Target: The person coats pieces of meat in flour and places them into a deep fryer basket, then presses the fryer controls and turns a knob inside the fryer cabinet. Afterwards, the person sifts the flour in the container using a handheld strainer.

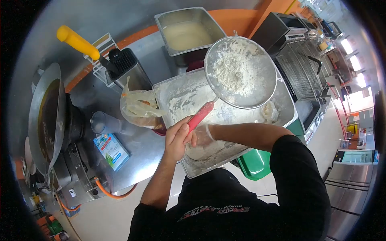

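My left hand [178,137] is closed round the red handle of a round mesh sieve [261,86]. A heap of white flour [237,70] lies in the sieve, which is held above a large metal tray [219,166] dusted with flour. My right hand [202,138], in a clear plastic glove, reaches across to the tray's near left part, under the sieve handle. Its fingers are largely hidden by my left hand and the glove's glare. In the tray's right corner sits a flour-coated lump [269,111].
Left of the tray stand a plastic bag [140,106], a clear cup [103,123], a blue-white carton [111,151] and a knife holder [130,68] with a yellow-handled knife [78,42]. A wok of oil [58,116] is far left, a batter pan [193,36] behind, fryer baskets [301,68] right.
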The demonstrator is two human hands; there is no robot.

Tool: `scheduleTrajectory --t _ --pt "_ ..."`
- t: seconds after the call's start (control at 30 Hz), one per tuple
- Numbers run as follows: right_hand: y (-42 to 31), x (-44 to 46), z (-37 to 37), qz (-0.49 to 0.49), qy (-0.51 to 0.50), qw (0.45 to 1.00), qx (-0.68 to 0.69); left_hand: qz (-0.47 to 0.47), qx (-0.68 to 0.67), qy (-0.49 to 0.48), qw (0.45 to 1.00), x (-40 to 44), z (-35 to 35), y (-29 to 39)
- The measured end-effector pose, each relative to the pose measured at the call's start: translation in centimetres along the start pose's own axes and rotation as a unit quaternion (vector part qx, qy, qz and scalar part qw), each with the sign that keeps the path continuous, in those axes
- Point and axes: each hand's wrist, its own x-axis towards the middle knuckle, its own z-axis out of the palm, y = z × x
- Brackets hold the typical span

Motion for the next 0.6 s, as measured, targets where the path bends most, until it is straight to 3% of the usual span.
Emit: scheduleTrajectory --t 0.1,0.17,0.2,0.27,0.33,0.4,0.53,0.6 --pt "-1.0 -4.6 -2.5 0.011 -0.055 0.992 -0.109 -0.002 -0.009 -0.018 1.000 0.0 -0.1 0.2" --pt "-2.6 -8.5 -5.0 0.131 0.022 0.975 -0.181 0.010 -0.017 -0.027 0.999 0.2 -0.2 0.2" --pt "-2.2 -10.6 -5.3 0.138 0.021 0.972 -0.188 0.003 -0.011 -0.024 1.000 0.2 -0.4 0.0" --pt "-0.8 -15.1 -5.5 0.193 0.200 0.957 -0.076 0.003 -0.010 -0.028 1.000 0.3 -0.4 0.3" --pt "2.7 -19.3 -5.0 0.180 0.306 0.931 -0.089 -0.007 -0.006 -0.032 0.999 0.4 -0.4 0.7" --pt "3.1 -23.1 -6.5 0.316 0.224 0.885 -0.257 -0.005 -0.010 -0.035 0.999 0.4 -0.6 0.5" --pt "4.8 -28.8 -7.7 0.350 0.347 0.830 -0.262 -0.013 -0.016 -0.048 0.999 0.6 -0.9 0.4" --pt "3.8 -30.3 -10.4 0.505 0.295 0.795 -0.161 -0.022 -0.019 -0.042 0.999 0.7 -1.1 0.1"
